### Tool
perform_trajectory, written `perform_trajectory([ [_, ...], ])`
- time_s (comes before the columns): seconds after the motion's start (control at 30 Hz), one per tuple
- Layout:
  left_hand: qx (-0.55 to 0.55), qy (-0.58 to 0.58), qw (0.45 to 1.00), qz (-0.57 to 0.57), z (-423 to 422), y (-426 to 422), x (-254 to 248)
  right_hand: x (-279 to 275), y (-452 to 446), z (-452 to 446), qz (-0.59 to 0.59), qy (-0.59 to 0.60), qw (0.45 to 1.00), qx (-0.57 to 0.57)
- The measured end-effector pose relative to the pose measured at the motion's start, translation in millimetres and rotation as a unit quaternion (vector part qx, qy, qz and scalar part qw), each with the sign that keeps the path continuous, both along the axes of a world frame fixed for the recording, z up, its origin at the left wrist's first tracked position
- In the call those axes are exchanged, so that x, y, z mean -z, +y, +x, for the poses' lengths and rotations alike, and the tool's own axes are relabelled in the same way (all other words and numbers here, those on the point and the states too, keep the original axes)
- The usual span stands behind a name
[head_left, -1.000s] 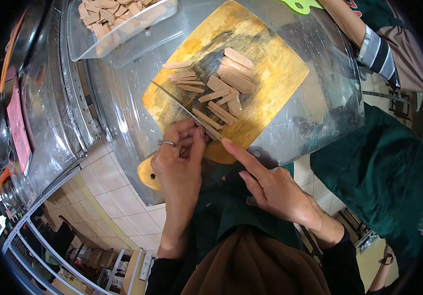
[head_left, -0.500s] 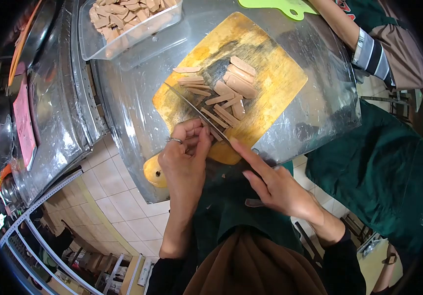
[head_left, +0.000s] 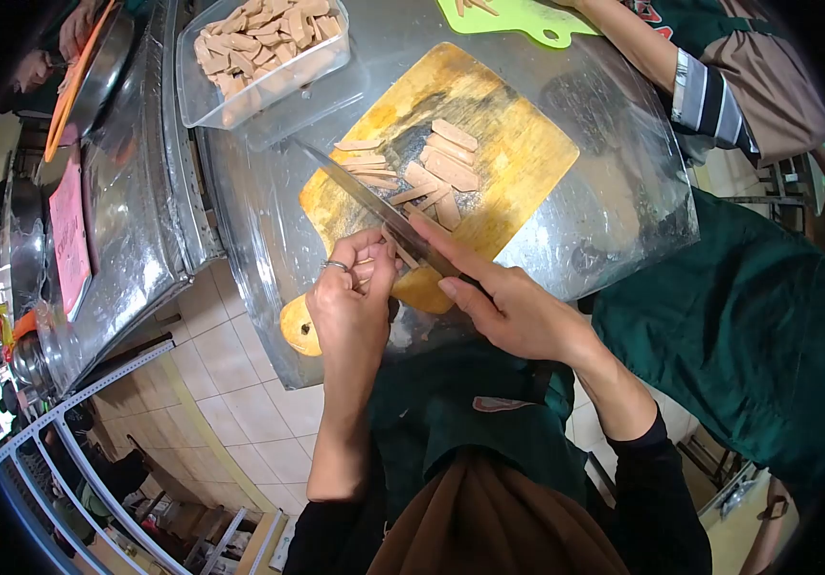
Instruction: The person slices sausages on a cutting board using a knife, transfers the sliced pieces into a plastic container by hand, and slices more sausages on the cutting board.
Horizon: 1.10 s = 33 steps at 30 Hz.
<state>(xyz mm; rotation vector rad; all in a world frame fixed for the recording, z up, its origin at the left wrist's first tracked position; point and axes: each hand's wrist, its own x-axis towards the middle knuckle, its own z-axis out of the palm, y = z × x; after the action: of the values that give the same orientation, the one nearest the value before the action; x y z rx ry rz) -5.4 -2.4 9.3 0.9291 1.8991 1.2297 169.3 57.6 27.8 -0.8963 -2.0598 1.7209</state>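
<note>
My right hand is closed around the handle end of a long knife, its index finger stretched along the blade. The blade slants across a worn yellow wooden cutting board, its tip past the board's left edge. My left hand, with a ring on one finger, is pinched beside the blade on a pinkish-brown sausage piece, partly hidden by fingers and knife. Beyond the knife lie thin sausage strips at left and thicker sausage slices at right.
A clear plastic container full of cut sausage stands at the upper left of the metal table. A green cutting board lies at the far edge, near a co-worker's arm. Another person's hands show at upper left.
The knife has shifted left and turned, showing more of its blade's side. My right hand has moved up, nearer my left. The view has shifted, bringing another person's hands in at upper left.
</note>
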Motion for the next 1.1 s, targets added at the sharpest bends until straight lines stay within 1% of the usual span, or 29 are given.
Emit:
perform_trajectory([
  [0.03, 0.003, -0.002, 1.0, -0.002, 0, 0, -1, 0, 1, 2, 0.001, 0.003, 1.0, -0.005],
  [0.1, 0.008, -0.006, 1.0, -0.007, 0, -2, -4, 1, 3, 6, 0.057, 0.039, 0.998, -0.011],
  [0.17, 0.015, 0.006, 1.0, -0.011, -1, -4, -5, -6, 5, 11, 0.043, 0.041, 0.998, -0.014],
  [0.2, 0.018, 0.012, 1.0, -0.014, -1, -5, -6, -16, 7, 14, 0.0, 0.025, 1.0, -0.015],
  [0.27, 0.001, 0.025, 1.0, -0.001, 9, -5, -19, -22, 7, 20, -0.038, 0.013, 0.999, -0.007],
  [0.3, -0.008, 0.031, 0.999, 0.004, 12, -6, -24, -21, 6, 24, -0.035, 0.016, 0.999, 0.002],
  [0.4, 0.012, 0.068, 0.997, 0.022, 14, -10, -19, -18, 0, 34, -0.005, 0.041, 0.999, 0.026],
  [0.5, 0.031, 0.127, 0.991, 0.002, 9, -9, -12, -20, -3, 44, 0.016, 0.046, 0.998, 0.048],
  [0.6, 0.021, 0.121, 0.992, -0.039, 5, -5, -8, -25, -8, 53, -0.003, 0.031, 0.997, 0.07],
  [0.7, -0.001, 0.14, 0.99, 0.017, 4, -1, -8, -28, -11, 61, -0.037, 0.008, 0.995, 0.094],
  [0.73, 0.012, 0.119, 0.993, 0.02, 10, -1, -19, -29, -12, 63, -0.049, 0.002, 0.994, 0.101],
  [0.77, 0.062, 0.208, 0.975, 0.043, 9, 1, -22, -30, -13, 65, -0.06, -0.004, 0.992, 0.107],
  [0.83, 0.158, 0.378, 0.908, 0.087, 4, 3, -25, -32, -15, 69, -0.084, -0.018, 0.989, 0.118],
  [0.87, 0.198, 0.371, 0.904, 0.077, -2, 4, -14, -33, -16, 71, -0.097, -0.023, 0.987, 0.124],
  [0.97, 0.191, 0.434, 0.878, 0.07, -4, 18, -7, -34, -16, 74, -0.115, -0.033, 0.984, 0.133],
  [1.0, 0.185, 0.439, 0.876, 0.074, -5, 24, -5, -35, -17, 74, -0.12, -0.032, 0.983, 0.136],
  [1.07, 0.17, 0.448, 0.874, 0.081, -9, 34, -1, -33, -19, 76, -0.101, -0.019, 0.985, 0.135],
  [1.1, 0.166, 0.454, 0.872, 0.074, -11, 38, 1, -26, -21, 78, -0.062, -0.004, 0.99, 0.13],
])
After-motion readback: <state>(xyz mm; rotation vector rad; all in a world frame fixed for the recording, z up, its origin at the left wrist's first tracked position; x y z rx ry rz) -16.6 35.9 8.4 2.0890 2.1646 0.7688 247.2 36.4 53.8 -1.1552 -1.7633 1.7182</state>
